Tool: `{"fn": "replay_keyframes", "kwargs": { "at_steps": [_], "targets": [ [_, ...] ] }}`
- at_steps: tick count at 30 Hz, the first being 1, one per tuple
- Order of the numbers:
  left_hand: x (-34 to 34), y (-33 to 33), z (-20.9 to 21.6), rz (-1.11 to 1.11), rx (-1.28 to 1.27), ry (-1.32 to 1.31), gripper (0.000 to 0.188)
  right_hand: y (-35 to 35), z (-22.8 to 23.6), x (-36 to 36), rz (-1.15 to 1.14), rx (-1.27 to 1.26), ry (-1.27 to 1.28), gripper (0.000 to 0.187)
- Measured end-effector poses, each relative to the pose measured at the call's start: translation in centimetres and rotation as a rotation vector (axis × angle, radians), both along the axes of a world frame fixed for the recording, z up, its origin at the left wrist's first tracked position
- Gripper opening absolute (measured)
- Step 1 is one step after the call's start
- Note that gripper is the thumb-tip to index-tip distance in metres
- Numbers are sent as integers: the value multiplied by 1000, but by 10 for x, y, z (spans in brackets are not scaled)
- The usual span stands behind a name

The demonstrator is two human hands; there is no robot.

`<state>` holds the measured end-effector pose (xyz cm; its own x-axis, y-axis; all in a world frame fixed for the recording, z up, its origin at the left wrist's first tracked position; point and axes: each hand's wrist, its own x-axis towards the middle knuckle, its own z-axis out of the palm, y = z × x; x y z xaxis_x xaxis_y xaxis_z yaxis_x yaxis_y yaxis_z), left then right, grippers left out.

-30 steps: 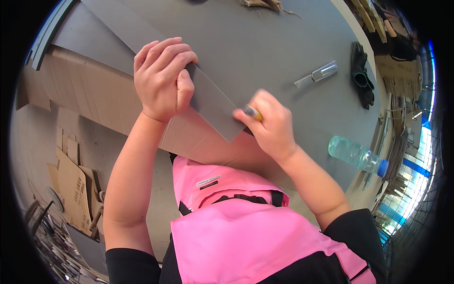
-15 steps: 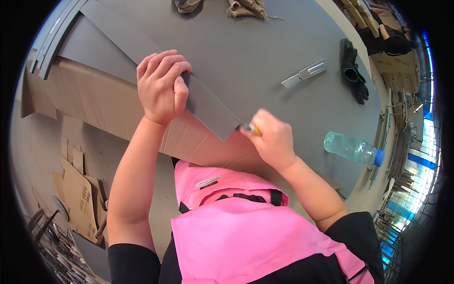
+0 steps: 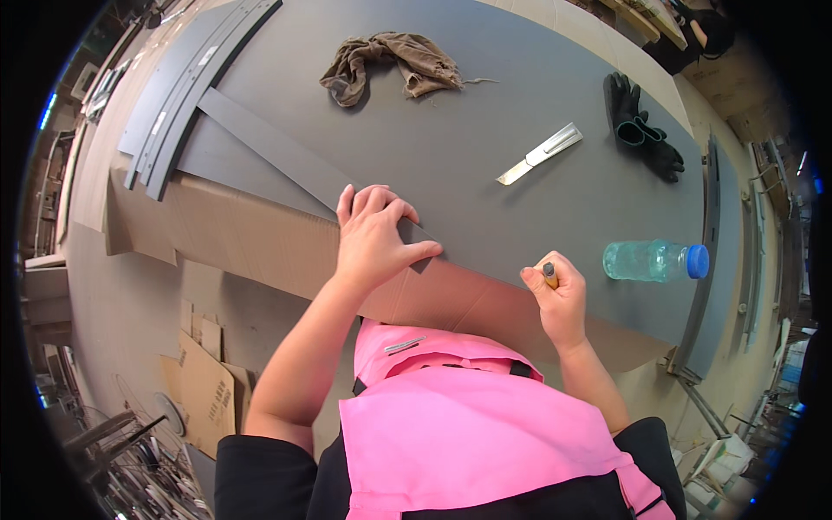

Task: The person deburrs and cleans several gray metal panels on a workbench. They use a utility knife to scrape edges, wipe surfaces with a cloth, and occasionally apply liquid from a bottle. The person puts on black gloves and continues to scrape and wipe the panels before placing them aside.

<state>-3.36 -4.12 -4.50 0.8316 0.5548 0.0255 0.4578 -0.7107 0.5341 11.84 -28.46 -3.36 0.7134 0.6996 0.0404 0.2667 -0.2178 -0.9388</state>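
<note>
At far left, long grey profiles [image 3: 204, 95] lie side by side on the grey tabletop [image 3: 485, 208], their shared alignment apparently saving space. A grey strip [image 3: 270, 143] runs from beside them diagonally to the table's near edge, above the hanging cardboard [image 3: 251, 225]. The left hand [image 3: 377, 243] rests on the strip's near end: fingers bent, thumb spread well apart — pressing rather than closed round it, presumably to steady that end. Beyond lies a crumpled brown cloth [image 3: 399, 65], well clear of the strip.

Right of centre, a silver bladed tool [image 3: 542, 154] lies flat, untouched. The right hand [image 3: 563, 299], near the table edge and apart from the strip, has its fingers curled together, gripping a yellow-handled tool [image 3: 551, 277]; its type cannot be told, being seen nearly end-on. Black gloves [image 3: 643, 130] and a capped bottle [image 3: 650, 262] lie farther right — plausibly placed there to leave working room.
</note>
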Motion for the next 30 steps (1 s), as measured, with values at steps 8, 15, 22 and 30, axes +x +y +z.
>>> {"fn": "replay_keyframes", "kwargs": {
  "at_steps": [8, 15, 22, 30],
  "targets": [
    [9, -1, 1, 6, -121, 36, 24, 18, 11, -21, -123, 65, -19, 46],
    [7, -4, -15, 48, -92, -166, 20, 19, 11, -52, -225, 29, -8, 41],
    [1, -2, -21, -80, -17, -172, 20, 20, 4, -75, -321, -44, 127, 26],
    [-52, 62, -40, 25, -47, -471, 50, 50, -11, -87, -202, -19, -85, 19]
  ]
}}
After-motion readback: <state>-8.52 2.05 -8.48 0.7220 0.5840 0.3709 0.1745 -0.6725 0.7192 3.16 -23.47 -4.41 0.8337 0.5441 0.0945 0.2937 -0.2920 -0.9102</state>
